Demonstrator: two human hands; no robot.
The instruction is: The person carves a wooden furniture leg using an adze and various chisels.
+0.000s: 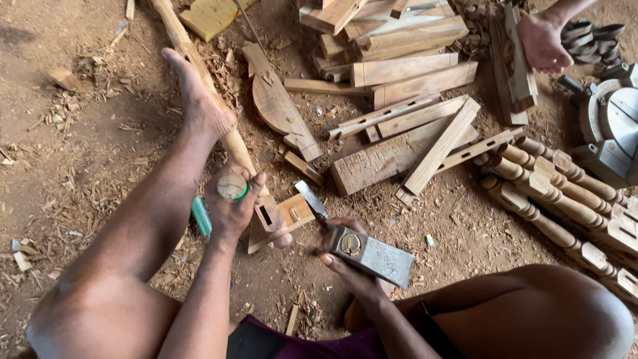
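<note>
Left hand (231, 206): we grasp a green-handled chisel (231, 187), fingers wrapped round the handle, its worn butt end facing up. The chisel stands over a small pale wooden block with a rectangular mortise (269, 216), which lies on the dirt floor (80, 133) just beside our left hand. Right hand (345, 256): we hold a grey metal hammer head-like block with a round brass-coloured insert (372, 256), fingers closed on its near end; it sits just right of the mortised block. Our bare left foot (199, 100) rests on a long turned wooden pole (199, 73). Beyond: a stack of sawn planks (399, 60), a row of turned spindles (565, 193). Another person's hand (543, 43) grips timber at upper right.
</note>
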